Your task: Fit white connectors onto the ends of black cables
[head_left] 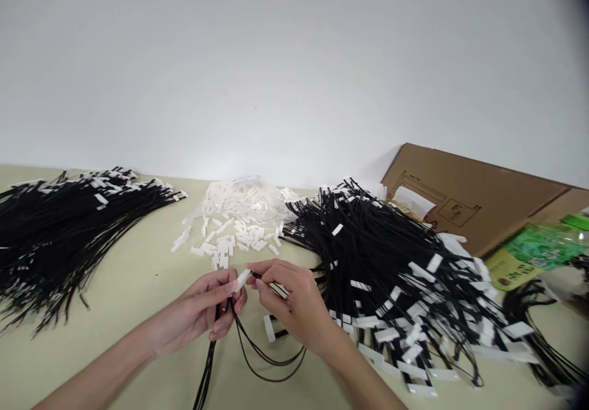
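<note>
My left hand (215,302) is closed, pinching a small white plastic connector housing (243,280) between thumb and fingers. Black cables (209,361) pass through the same hand and hang toward the near edge. My right hand (288,293) is also closed, with the end of a black wire (254,274) between its fingertips, right at the housing. Whether the wire end sits inside the housing I cannot tell. A loop of black wire (271,361) droops below both hands. Loose white housings (248,235) lie scattered just beyond my fingers.
A clear plastic bag (248,198) of white housings stands at the back. Black cable bundles lie left (59,232) and right (368,250), many with white labels. A cardboard sheet (483,195) leans on the wall; a green-labelled bottle (538,253) lies before it at far right.
</note>
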Demonstrator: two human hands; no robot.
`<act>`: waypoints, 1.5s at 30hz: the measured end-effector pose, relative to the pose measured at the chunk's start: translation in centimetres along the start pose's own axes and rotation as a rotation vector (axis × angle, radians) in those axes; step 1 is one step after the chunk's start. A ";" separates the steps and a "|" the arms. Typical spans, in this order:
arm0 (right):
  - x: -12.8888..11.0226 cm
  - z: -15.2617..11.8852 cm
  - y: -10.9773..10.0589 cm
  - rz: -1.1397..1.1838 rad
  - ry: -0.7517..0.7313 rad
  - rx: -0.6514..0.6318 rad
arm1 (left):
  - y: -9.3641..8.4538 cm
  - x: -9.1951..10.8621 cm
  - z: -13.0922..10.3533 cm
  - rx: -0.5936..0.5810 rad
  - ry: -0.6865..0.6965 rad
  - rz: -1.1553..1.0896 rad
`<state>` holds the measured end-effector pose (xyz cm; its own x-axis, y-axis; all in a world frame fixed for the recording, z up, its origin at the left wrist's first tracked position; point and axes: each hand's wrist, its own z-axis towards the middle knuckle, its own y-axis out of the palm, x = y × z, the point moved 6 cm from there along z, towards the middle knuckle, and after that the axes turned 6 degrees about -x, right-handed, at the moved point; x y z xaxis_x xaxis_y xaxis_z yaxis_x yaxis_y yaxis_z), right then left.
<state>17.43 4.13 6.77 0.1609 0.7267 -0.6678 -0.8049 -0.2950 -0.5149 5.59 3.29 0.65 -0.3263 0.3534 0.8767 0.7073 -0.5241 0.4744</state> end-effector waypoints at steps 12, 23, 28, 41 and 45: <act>0.1 0.4 -0.1 -0.053 -0.047 -0.024 | -0.1 -0.1 0.2 0.011 0.005 0.054; 0.0 -0.6 1.2 -0.601 -0.287 0.118 | -2.5 -0.3 0.7 0.226 0.176 -0.089; -2.2 -1.2 2.5 -0.736 -0.487 0.035 | -2.7 0.1 0.7 0.277 0.246 -0.165; -1.5 -1.2 4.0 -0.877 -0.628 0.012 | -2.5 0.0 0.8 0.268 0.256 -0.205; -1.5 -1.2 4.1 -0.850 -0.639 -0.019 | -2.6 -0.2 0.9 0.267 0.252 -0.211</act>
<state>14.58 1.12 5.06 0.3317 0.8881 0.3183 -0.5593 0.4568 -0.6917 4.38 5.32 -0.81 -0.6009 0.2137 0.7702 0.7353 -0.2300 0.6375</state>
